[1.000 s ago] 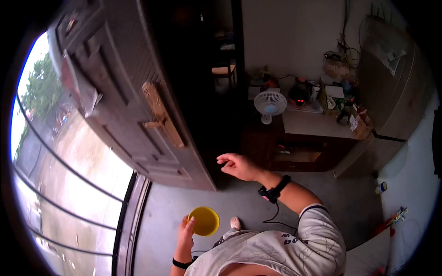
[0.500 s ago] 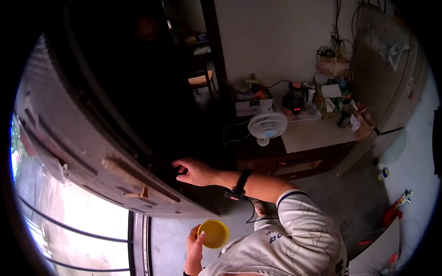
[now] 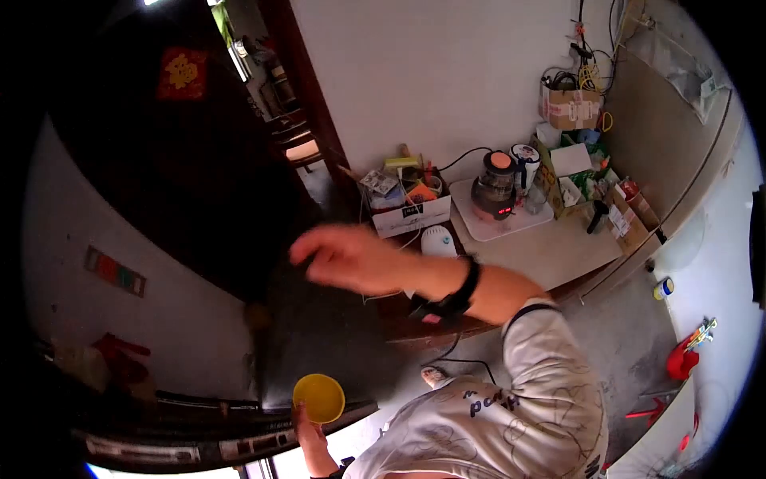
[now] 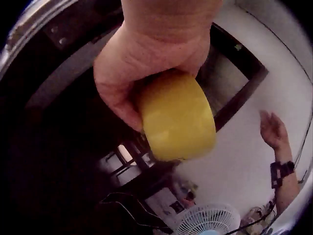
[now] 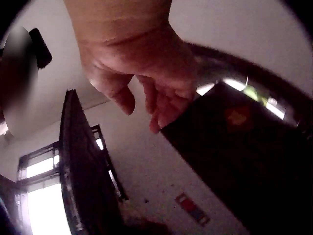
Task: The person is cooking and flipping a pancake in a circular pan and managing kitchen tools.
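In the head view my left hand (image 3: 307, 431) holds a yellow bowl (image 3: 319, 399) low at the front, its mouth facing up. The left wrist view shows the bowl's deep, smooth side (image 4: 178, 120), with the fingers and thumb of the left hand (image 4: 132, 68) gripping it near the rim. Nothing shows inside the bowl. My right hand (image 3: 351, 259) is raised in mid-air at the centre, blurred, with bare fingers loosely bent. In the right wrist view this hand (image 5: 146, 73) hangs relaxed and holds nothing, its thumb apart from the fingers.
A dark door with a red paper sign (image 3: 182, 73) stands at the back left. On the counter (image 3: 511, 247) are a fan (image 3: 437, 239), a kettle-like appliance (image 3: 496, 188) and boxes. The tall cabinet-like unit (image 3: 670, 136) is at right. Another door (image 5: 80, 161) stands at left.
The view has turned right, away from the wooden door and the bright doorway. The right hand has left the door's edge. The left hand keeps its hold on the bowl.
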Motion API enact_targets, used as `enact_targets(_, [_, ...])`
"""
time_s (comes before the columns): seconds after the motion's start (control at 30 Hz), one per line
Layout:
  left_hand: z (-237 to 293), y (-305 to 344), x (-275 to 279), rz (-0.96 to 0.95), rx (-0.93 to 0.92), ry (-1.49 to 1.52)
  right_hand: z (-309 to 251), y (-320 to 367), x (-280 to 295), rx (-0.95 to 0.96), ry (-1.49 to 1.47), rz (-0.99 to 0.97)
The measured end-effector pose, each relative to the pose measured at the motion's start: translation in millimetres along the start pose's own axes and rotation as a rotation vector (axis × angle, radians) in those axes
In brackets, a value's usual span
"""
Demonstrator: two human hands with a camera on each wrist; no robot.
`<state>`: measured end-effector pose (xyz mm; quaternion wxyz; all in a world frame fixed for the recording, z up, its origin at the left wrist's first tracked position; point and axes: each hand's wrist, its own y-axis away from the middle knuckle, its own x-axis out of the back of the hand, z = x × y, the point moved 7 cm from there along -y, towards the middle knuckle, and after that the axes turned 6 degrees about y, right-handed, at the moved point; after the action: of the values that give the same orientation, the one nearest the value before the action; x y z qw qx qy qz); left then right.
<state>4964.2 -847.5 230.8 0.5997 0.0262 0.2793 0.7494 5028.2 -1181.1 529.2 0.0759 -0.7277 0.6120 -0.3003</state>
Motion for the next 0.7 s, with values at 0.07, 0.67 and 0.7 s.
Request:
enact_targets(0.07, [5.7, -10.6, -23.4, -0.120, -0.106, 0.028, 6.2, -8.5, 80.1, -0.068, 0.087, 0.073])
enact_targets(0.67, [11.9, -52.4, -120.4, 0.071, 0.118, -0.150, 465.1, 53.2, 333.3, -0.646, 0.538, -0.159])
enact_targets(0.7, [11.9, -56.1, -123.4, 0.083, 0.128, -0.158, 465.1, 51.5, 331.0, -0.802, 0.587, 0.017])
